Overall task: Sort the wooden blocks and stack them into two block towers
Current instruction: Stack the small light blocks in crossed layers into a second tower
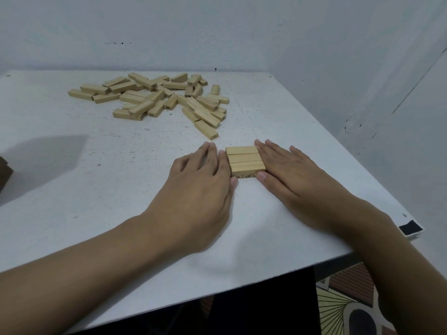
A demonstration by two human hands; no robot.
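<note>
- My left hand (200,187) lies flat on the white table (72,189), fingers straight and together, with their inner edge pressed against the left side of the small stack (244,158).
- My right hand (287,172) mirrors it: fingers stretched out and flat, index finger along the stack's right side, thumb tip touching its near corner.
- Neither hand curls round anything — both simply press inward with straight fingers.
- The stack sits between my hands, near the table's right side. Its top layer is three wooden blocks lying side by side, touching. Below them, at the near edge, a lower layer shows with printed numbers, too small for me to read surely.
- The loose blocks (154,97) lie in a jumbled heap at the far side of the table, well apart from the stack — some overlapping, some showing numbered ends.
- One block (206,129) at the heap's near edge lies closest to my left fingertips, not touching them.
- A dark brown thing (4,169) is cut off at the left edge; I cannot tell what it is.
- A black patch (410,228) marks the table's right corner, and a patterned mat (338,298) shows on the floor below.
</note>
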